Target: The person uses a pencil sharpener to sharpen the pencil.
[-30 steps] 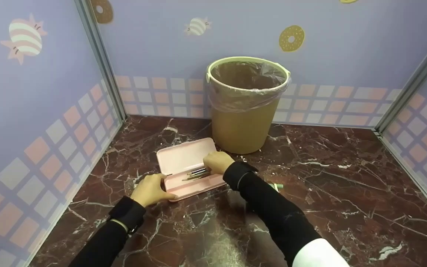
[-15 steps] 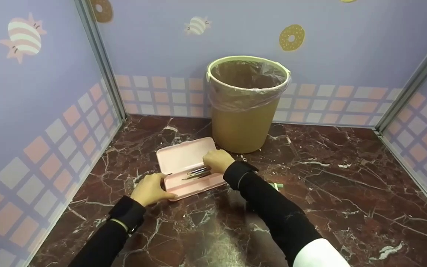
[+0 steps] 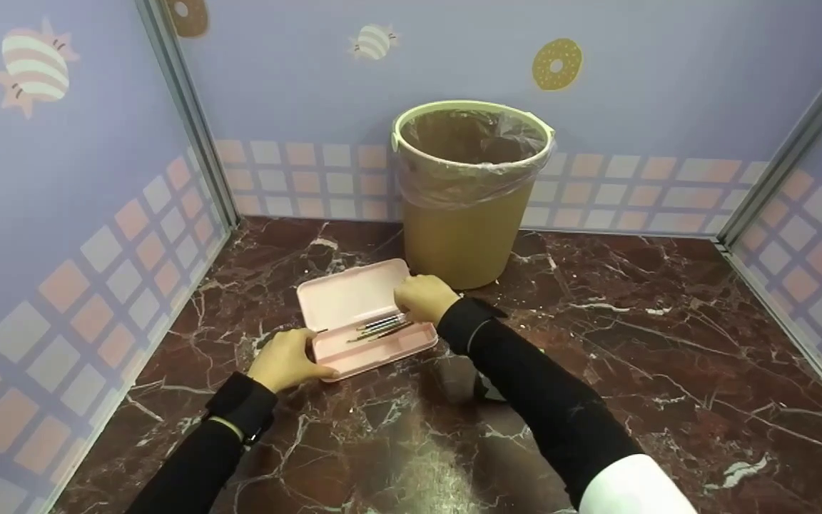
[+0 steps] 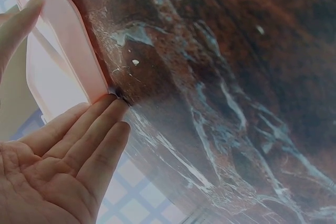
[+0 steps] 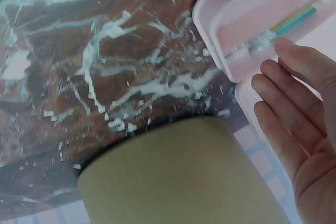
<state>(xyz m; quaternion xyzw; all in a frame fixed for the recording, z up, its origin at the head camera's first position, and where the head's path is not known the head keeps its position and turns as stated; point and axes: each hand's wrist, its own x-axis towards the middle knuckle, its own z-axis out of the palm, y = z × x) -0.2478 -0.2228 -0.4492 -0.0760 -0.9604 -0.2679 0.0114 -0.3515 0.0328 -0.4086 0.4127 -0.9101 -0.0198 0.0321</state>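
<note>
A pale pink pencil case (image 3: 350, 293) lies on the marble-patterned surface with its lid raised toward the back. Several thin pens (image 3: 379, 328) rest together in its tray. My left hand (image 3: 286, 363) grips the case's left end, thumb at the front; the left wrist view shows fingers against the end wall of the case (image 4: 79, 51). Over the case's right end is my right hand (image 3: 425, 298), close to the ends of the pens. In the right wrist view its loosely bent fingers (image 5: 289, 93) stand beside the pens (image 5: 294, 22), with nothing visible between them.
A tan trash bin (image 3: 461, 235) with a clear liner stands right behind the case, near the back wall. White crumbs (image 5: 123, 124) are scattered around its base. A dark object (image 3: 488, 389) is partly hidden under my right forearm. Patterned panels enclose the sides.
My right hand has drawn slightly back off the pens, uncovering more of them and the case's right end. My left hand keeps its grip. The head view has shifted a little.
</note>
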